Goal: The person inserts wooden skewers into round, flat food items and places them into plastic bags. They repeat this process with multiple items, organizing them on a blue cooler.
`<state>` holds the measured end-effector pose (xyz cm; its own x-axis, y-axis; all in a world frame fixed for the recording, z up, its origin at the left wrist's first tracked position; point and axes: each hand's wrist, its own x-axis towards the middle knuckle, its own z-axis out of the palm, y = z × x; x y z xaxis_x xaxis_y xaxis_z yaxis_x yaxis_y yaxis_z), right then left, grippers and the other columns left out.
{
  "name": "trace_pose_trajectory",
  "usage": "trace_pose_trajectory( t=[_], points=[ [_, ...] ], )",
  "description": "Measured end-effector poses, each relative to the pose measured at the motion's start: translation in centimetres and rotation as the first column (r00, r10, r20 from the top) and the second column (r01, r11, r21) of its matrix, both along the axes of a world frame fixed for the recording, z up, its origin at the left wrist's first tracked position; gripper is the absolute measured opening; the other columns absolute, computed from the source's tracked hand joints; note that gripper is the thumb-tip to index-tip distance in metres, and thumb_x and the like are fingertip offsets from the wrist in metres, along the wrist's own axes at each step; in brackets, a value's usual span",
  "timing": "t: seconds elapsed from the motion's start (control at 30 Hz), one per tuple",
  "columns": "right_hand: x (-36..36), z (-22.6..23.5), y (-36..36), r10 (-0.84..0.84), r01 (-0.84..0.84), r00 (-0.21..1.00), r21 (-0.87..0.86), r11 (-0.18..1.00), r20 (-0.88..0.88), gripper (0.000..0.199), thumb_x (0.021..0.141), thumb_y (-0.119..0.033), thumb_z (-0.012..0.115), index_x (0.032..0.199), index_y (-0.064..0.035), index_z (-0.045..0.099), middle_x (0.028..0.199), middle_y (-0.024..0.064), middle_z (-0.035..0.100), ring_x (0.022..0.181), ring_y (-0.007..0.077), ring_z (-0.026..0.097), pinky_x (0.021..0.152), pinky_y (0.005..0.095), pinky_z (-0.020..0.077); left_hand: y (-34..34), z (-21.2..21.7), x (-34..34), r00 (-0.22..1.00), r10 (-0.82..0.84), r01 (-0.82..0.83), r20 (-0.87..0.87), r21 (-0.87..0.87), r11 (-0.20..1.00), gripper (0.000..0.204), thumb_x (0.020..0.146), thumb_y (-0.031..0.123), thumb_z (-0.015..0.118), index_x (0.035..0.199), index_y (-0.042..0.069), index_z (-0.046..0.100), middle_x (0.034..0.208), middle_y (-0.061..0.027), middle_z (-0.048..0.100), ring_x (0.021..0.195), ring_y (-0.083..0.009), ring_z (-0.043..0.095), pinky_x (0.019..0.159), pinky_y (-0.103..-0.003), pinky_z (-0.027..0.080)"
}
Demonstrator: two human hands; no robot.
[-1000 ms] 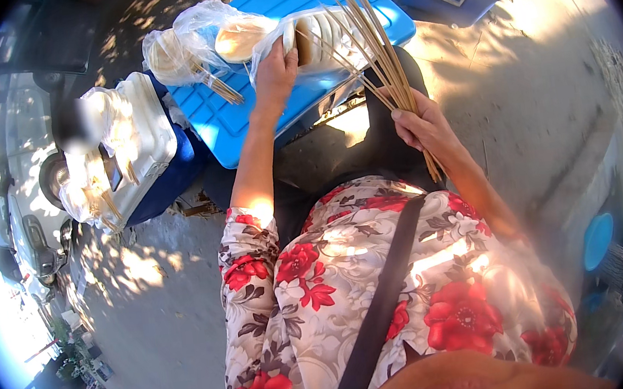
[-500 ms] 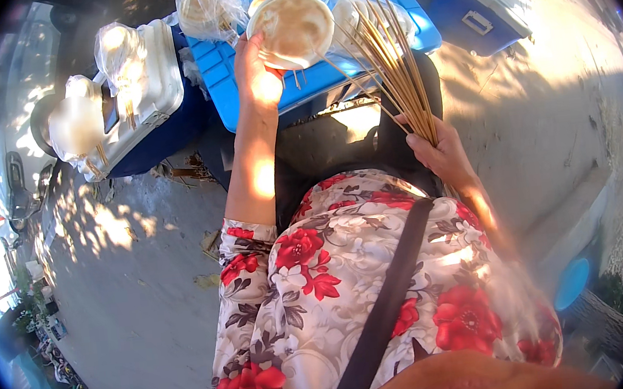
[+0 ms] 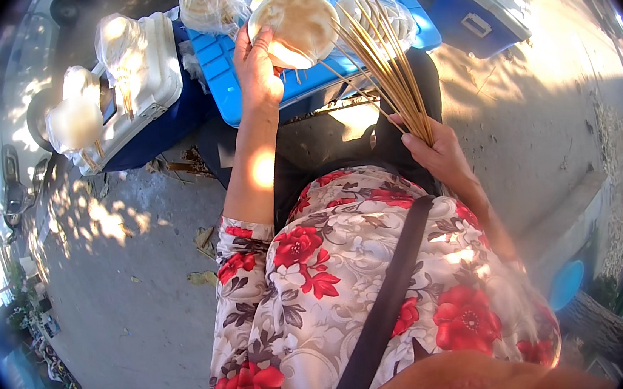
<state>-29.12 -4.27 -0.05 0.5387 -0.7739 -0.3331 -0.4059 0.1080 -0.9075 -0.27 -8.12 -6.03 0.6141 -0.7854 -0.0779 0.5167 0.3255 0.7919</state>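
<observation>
My left hand (image 3: 258,67) is closed round the lower left edge of a round, pale tan wafer-like disc (image 3: 295,27), thumb on top. The disc is held over a blue ridged lid (image 3: 218,75); what lies under it is mostly hidden, but short stick ends show below its edge. In my right hand (image 3: 435,153) is a fanned bundle of thin wooden skewers (image 3: 392,80), gripped at the lower ends. Their upper tips reach over the lid, near a clear bag of pale round pieces (image 3: 384,21). Another bagged bunch (image 3: 207,6) sits at the lid's far left.
To the left, a blue cooler with a white lid (image 3: 157,97) carries bagged round pieces on sticks (image 3: 122,51) and a dark phone-like slab (image 3: 108,97). Another blue-and-white cooler (image 3: 485,5) stands far right. A blue basin (image 3: 568,285) is at the lower right.
My left hand has shifted slightly, its thumb now further over the disc, which tilts a little differently. My right hand and the skewers have moved slightly left.
</observation>
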Motion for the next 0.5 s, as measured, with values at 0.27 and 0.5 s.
trace_pose_trajectory(
  t=[0.27,0.5],
  points=[
    [0.9,-2.1,-0.3,0.010,-0.003,0.998,-0.100,0.995,0.063,0.031,0.089,-0.009,0.052,0.119,-0.0063,0.058,0.061,-0.0051,0.040,0.056,0.0042,0.036,0.051,0.0224,0.0322,1.0,1.4,-1.4,0.994,-0.108,0.108,0.003,0.037,0.993,0.032,0.089,0.007,0.054,0.121,0.004,0.049,0.106,-0.0083,0.059,0.096,-0.0201,0.060,0.079,-0.036,0.053],
    [1.9,-3.1,-1.0,0.024,-0.010,0.994,-0.131,0.991,0.103,0.032,0.088,-0.009,0.052,0.120,-0.0063,0.057,0.063,-0.0043,0.041,0.058,0.0042,0.035,0.052,0.0227,0.0322,1.0,1.0,-1.9,0.993,-0.120,0.120,-0.010,0.067,0.991,0.030,0.088,0.008,0.054,0.118,0.004,0.049,0.100,-0.0078,0.059,0.087,-0.0210,0.062,0.072,-0.037,0.054]
  ],
)
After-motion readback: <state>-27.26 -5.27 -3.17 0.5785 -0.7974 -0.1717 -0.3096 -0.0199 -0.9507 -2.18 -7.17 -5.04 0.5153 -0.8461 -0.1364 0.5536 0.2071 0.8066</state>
